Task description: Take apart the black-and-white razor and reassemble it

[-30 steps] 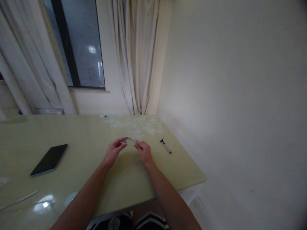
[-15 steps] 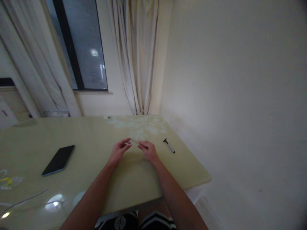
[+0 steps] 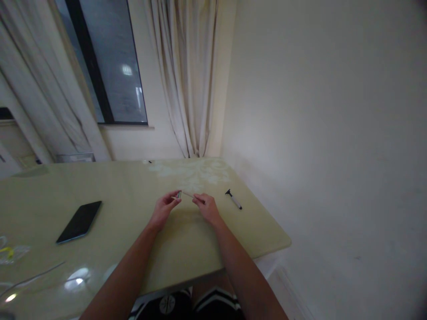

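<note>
Above the counter (image 3: 187, 240), left hand (image 3: 163, 209) pinches a small piece (image 3: 179, 194) and right hand (image 3: 207, 208) a thin stick (image 3: 188, 195), work apparently under way, neither yet set down.

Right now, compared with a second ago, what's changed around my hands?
The view has swung slightly left, bringing more of the clear plastic packet into sight. Nothing was visibly taken or let go: your left hand still holds the small flat piece, your right hand the thin stick. The razor and tablet stayed put.
</note>
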A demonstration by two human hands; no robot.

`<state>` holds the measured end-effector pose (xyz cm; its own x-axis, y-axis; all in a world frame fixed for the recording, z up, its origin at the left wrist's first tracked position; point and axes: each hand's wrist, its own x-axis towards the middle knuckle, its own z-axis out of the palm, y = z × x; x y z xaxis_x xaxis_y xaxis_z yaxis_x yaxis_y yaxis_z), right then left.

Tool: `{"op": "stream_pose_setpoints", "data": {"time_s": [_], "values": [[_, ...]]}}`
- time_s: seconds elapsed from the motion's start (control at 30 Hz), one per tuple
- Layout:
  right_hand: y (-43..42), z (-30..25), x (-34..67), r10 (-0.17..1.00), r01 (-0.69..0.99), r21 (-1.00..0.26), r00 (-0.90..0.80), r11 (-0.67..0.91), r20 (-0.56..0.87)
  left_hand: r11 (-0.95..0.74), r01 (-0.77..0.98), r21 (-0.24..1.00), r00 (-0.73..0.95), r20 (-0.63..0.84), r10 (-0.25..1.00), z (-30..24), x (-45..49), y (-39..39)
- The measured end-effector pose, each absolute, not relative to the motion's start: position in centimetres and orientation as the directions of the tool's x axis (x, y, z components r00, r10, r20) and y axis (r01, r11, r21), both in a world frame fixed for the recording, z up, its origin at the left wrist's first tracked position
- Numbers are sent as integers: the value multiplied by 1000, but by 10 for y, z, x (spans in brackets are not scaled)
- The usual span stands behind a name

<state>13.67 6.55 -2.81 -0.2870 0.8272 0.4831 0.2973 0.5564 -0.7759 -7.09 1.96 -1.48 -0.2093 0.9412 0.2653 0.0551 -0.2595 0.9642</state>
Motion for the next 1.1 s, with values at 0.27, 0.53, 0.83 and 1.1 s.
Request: {"op": "stream_pose_setpoints", "data": {"time_s": [0.27, 0.53, 0.83, 1.1], "values": [[67, -29, 140, 844, 259, -809, -267, 527, 464, -257, 85, 963, -211, 270, 940, -12, -69, 19], [63, -27, 137, 843, 224, -829, -313, 513, 437, -254, 96, 962, -205, 269, 941, -12, -67, 18], [64, -29, 136, 864, 257, -835, -281, 486, 417, -243, 64, 968, -233, 252, 939, -6, -66, 16], [62, -25, 136, 837, 251, -815, -332, 522, 434, -213, 64, 975, -214, 222, 951, -7, -66, 16]]}}
